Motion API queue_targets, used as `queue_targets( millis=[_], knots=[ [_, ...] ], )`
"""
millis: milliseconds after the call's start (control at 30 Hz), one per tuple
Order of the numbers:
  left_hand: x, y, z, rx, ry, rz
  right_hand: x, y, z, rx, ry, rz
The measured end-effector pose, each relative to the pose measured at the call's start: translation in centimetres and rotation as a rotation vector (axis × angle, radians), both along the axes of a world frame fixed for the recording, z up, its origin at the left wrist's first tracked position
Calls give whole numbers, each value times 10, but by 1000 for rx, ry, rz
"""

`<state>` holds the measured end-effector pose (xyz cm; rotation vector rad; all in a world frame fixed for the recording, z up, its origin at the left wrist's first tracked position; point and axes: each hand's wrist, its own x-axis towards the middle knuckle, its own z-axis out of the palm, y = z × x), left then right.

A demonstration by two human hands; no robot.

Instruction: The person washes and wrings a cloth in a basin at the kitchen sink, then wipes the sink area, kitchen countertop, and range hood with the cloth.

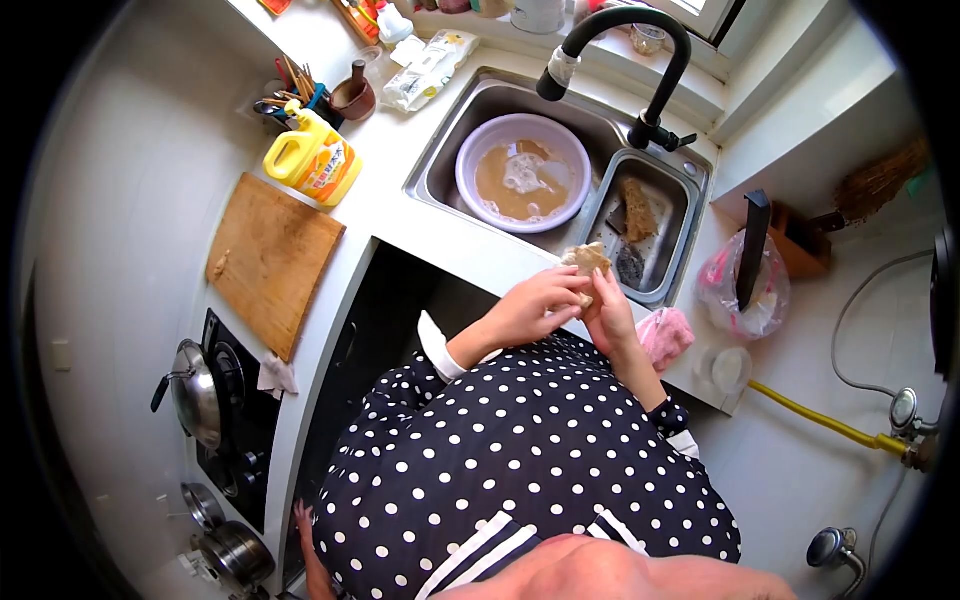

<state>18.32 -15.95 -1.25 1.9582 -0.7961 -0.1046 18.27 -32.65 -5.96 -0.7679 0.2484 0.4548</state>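
Observation:
Both hands meet over the counter edge in front of the sink. My right hand (608,308) grips a pale brown, soft-looking piece (588,258), perhaps a cloth or sponge; its exact kind is unclear. Bent over its lower part are the fingers of my left hand (535,308), also closed on it. Behind them, a lilac basin (467,190) with cloudy brown water and some foam sits in the large sink bowl (432,165). In the small bowl (597,262) lie a rough brown piece (638,210) and a dark scouring pad (630,266).
A black faucet (685,60) arches over the sink. A pink cloth (664,338) lies right of my hands, near a plastic bag (725,290). Leftward are a yellow jug (315,155), cutting board (275,260) and stove with lidded pan (197,395). Another person's hand (303,520) shows lower left.

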Motion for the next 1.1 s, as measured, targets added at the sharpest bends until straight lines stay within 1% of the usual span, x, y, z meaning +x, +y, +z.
queue_targets(
  millis=[67,100,133,200,233,333,367,467,500,600,633,767,900,933,967,1000,1067,1100],
  knots=[
    [2,9,3,-262,268,137,2,1,1,17,24,-50],
    [3,13,9,-353,420,266,3,0,11,-7,69,-29],
    [8,19,-6,-452,402,356,5,-1,6,6,53,-19],
    [15,28,-20,-563,639,511,12,-1,-1,38,12,13],
    [19,32,-22,-478,769,530,13,0,7,104,73,25],
    [26,29,-30,-536,1216,529,21,4,1,108,47,63],
    [27,32,-29,-677,1406,437,22,4,2,87,39,65],
    [24,27,-42,-785,1316,382,27,-1,-8,-112,95,106],
    [25,26,-47,-752,1180,453,26,0,-13,-217,64,57],
    [29,30,-53,-636,907,548,25,-3,-28,-240,3,82],
    [29,28,-53,-661,881,582,22,-4,-27,-221,47,99],
    [29,26,-73,-599,770,590,22,-2,-25,-214,57,95],
    [26,17,-59,-316,511,574,18,1,-25,-298,-35,161],
    [26,14,-51,-234,428,575,18,-2,-31,-318,-55,197],
    [24,10,-41,-180,357,567,18,-4,-42,-343,-42,181],
    [22,5,-31,-126,291,555,17,-5,-57,-331,-88,145],
    [20,-2,-24,-29,111,426,17,1,-31,-271,103,119],
    [16,-7,-23,-70,140,409,18,1,-30,-226,105,196]
  ],
)
